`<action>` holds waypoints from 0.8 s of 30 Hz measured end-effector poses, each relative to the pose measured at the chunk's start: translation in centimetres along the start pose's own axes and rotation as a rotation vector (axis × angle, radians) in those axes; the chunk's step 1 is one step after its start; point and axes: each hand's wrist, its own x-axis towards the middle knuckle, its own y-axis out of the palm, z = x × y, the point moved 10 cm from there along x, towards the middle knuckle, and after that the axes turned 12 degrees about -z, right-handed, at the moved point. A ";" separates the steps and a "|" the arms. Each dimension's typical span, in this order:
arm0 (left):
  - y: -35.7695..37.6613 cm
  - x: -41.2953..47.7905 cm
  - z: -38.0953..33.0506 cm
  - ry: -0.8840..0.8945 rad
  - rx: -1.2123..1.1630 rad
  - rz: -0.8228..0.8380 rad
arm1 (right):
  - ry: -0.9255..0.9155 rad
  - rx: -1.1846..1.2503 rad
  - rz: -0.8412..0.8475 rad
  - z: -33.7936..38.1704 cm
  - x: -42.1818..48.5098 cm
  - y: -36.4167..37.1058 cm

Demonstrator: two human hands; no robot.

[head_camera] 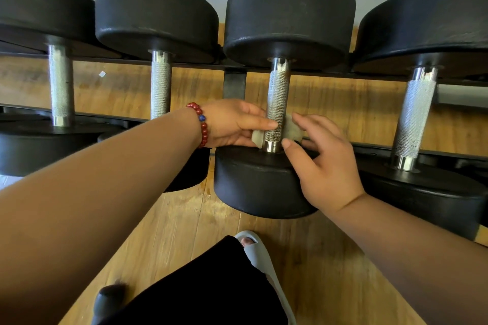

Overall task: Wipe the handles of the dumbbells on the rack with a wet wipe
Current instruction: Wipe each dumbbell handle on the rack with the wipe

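Observation:
Four black dumbbells with knurled steel handles lie side by side on a black rack (234, 82). Both hands are at the near end of the third dumbbell's handle (278, 95), just above its near weight (258, 187). A greyish wet wipe (291, 130) passes behind that handle. My left hand (232, 124), with a red bead bracelet on the wrist, pinches the wipe's left end, its thumb against the handle. My right hand (327, 166) pinches the wipe's right end between forefinger and thumb. The middle of the wipe is hidden behind the handle.
The neighbouring handles stand to the left (160, 87), at the far left (60, 87) and to the right (414, 113). A wooden floor (184, 219) lies below. My black trouser leg (211, 285) and a foot in a grey slipper (260, 250) are under the hands.

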 end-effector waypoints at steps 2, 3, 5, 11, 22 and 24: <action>-0.4 -0.1 -0.1 0.005 0.033 -0.011 | 0.004 -0.004 0.001 0.0 0.0 0.0; -0.2 0.0 -0.1 0.007 0.037 -0.011 | 0.007 -0.004 0.002 -0.1 0.0 0.1; 0.7 0.1 -0.4 0.014 0.003 0.004 | 0.014 -0.005 0.002 -0.3 0.0 0.1; 0.3 -0.2 -0.2 0.006 -0.010 -0.004 | 0.010 -0.006 0.000 -0.1 0.0 0.1; 0.8 -0.3 -0.3 0.016 -0.055 -0.015 | 0.025 -0.017 0.003 -0.2 0.0 0.1; 0.0 -0.2 -0.2 0.009 -0.048 -0.034 | 0.033 -0.022 0.009 -0.3 -0.1 0.1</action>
